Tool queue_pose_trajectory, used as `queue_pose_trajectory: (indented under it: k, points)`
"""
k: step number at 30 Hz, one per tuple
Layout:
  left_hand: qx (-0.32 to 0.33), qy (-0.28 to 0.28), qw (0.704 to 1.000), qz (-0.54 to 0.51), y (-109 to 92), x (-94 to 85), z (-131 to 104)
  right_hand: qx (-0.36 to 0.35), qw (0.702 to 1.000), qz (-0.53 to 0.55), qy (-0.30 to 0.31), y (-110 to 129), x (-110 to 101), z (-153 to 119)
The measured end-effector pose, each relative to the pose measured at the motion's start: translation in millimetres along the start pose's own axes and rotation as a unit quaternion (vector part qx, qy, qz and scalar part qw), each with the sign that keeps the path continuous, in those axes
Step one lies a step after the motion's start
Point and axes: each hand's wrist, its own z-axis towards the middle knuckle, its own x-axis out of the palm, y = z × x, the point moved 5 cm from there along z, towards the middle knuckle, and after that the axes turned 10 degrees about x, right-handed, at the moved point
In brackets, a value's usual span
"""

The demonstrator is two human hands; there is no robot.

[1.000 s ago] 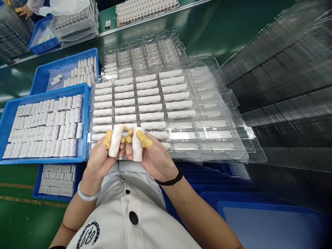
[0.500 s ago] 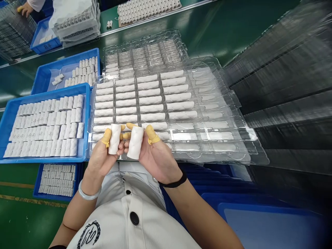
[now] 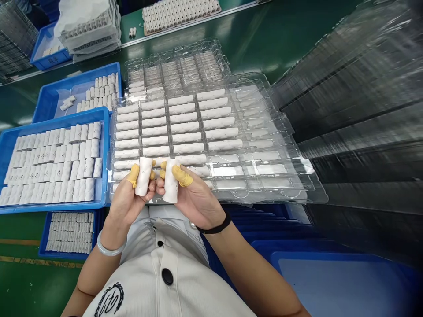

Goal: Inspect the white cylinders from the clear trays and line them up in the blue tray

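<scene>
My left hand [image 3: 127,198], with yellow finger covers, holds a white wrapped cylinder [image 3: 143,177] upright between thumb and fingers. A second white cylinder [image 3: 171,180] is gripped in my right hand [image 3: 196,198], its yellow-covered thumb lying along the side. Both hands are close together over the front edge of a clear plastic tray [image 3: 244,198]. Long white pieces [image 3: 220,122] fill several rows of that tray, and its right-hand columns look paler under the plastic.
Blue bins [image 3: 106,167] of short white cylinders stand on the left, one lower near the floor [image 3: 46,235]. Behind are another clear tray [image 3: 172,70] and stacked white trays [image 3: 89,31]. Dark stacked sheets [image 3: 357,132] rise on the right, above blue bins [image 3: 330,281].
The right thumb has shifted onto the side of its cylinder, which has turned slightly more upright. The whole view has moved a little, and the other person's hand at the top left is gone.
</scene>
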Motion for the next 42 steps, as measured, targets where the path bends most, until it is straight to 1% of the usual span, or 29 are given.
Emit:
queue_pose_trajectory:
  k: [2, 6, 10, 13, 16, 18, 21, 23, 25, 26, 28, 29, 30, 31, 32, 33, 34, 35, 36, 37, 38, 39, 40, 42]
  points:
    - [0.005, 0.004, 1.0, 0.0, 0.6, 0.7, 0.0, 0.002, 1.0, -0.011, 0.007, -0.4, 1.2, 0.0]
    - [-0.001, -0.013, 1.0, -0.004, 3.4, -1.4, 1.9, 0.007, 1.0, -0.023, -0.004, -1.4, 1.1, 1.3]
    - [-0.011, -0.009, 1.0, -0.008, 5.0, -2.9, 3.3, 0.012, 1.0, -0.029, -0.005, -1.7, 0.7, 3.5]
    - [-0.006, -0.01, 1.0, -0.001, 4.3, -2.8, 3.2, 0.009, 0.999, -0.036, -0.017, -2.3, -1.3, 4.0]
    - [0.033, -0.012, 0.999, 0.027, 3.4, -1.5, 1.9, -0.013, 0.997, -0.066, -0.039, -4.1, -2.1, 3.4]
    - [0.085, -0.021, 0.994, 0.068, 3.2, -1.5, -0.2, -0.044, 0.992, -0.098, -0.067, -5.4, -2.9, 2.6]
    - [0.176, -0.024, 0.97, 0.168, 3.2, -0.5, -6.1, -0.109, 0.971, -0.159, -0.141, -3.8, -6.8, 0.4]
    - [0.226, 0.008, 0.939, 0.26, 2.4, 4.7, -10.4, -0.148, 0.951, -0.206, -0.178, 2.0, -9.8, -2.0]
    - [0.259, 0.053, 0.904, 0.336, 0.5, 11.2, -13.8, -0.166, 0.938, -0.249, -0.177, 12.1, -13.0, -5.1]
    - [0.264, 0.071, 0.893, 0.359, -0.9, 12.9, -14.8, -0.17, 0.933, -0.268, -0.169, 19.3, -15.5, -7.7]
    - [0.255, 0.086, 0.887, 0.376, -4.4, 11.1, -14.8, -0.188, 0.916, -0.313, -0.164, 39.3, -24.4, -16.4]
    - [0.244, 0.084, 0.89, 0.375, -6.5, 7.5, -14.1, -0.211, 0.896, -0.345, -0.181, 52.4, -31.2, -23.1]
    - [0.234, 0.076, 0.896, 0.37, -9.1, 2.3, -13.1, -0.242, 0.863, -0.391, -0.21, 66.6, -38.6, -30.9]
    - [0.225, 0.064, 0.902, 0.362, -12.0, -3.7, -12.1, -0.279, 0.812, -0.449, -0.248, 80.9, -45.8, -39.5]
    - [0.22, 0.052, 0.909, 0.351, -15.3, -9.9, -11.3, -0.315, 0.743, -0.516, -0.288, 94.0, -51.9, -48.0]
    - [0.22, 0.039, 0.915, 0.337, -19.1, -15.7, -10.7, -0.334, 0.665, -0.59, -0.314, 103.7, -56.6, -53.8]
    - [0.224, 0.026, 0.92, 0.321, -23.2, -21.0, -10.4, -0.337, 0.588, -0.661, -0.323, 109.8, -60.7, -56.6]
    - [0.23, 0.013, 0.924, 0.307, -27.5, -25.3, -10.5, -0.325, 0.518, -0.723, -0.321, 112.8, -64.8, -56.9]
    - [0.237, 0.001, 0.926, 0.294, -31.7, -28.8, -10.8, -0.304, 0.457, -0.776, -0.311, 113.3, -68.9, -55.4]
    - [0.243, -0.01, 0.927, 0.284, -35.8, -31.8, -11.3, -0.28, 0.408, -0.816, -0.298, 112.2, -72.7, -53.3]
    - [0.249, -0.018, 0.928, 0.277, -39.8, -34.4, -11.9, -0.26, 0.37, -0.845, -0.286, 110.3, -75.7, -51.5]
    - [0.252, -0.024, 0.928, 0.274, -43.7, -37.2, -12.5, -0.245, 0.342, -0.865, -0.274, 108.1, -77.7, -50.1]
    - [0.254, -0.028, 0.927, 0.275, -47.7, -40.4, -13.1, -0.236, 0.322, -0.878, -0.263, 105.7, -78.7, -49.5]
    - [0.265, -0.039, 0.922, 0.28, -57.7, -49.9, -13.9, -0.235, 0.299, -0.892, -0.245, 101.3, -79.3, -50.5]
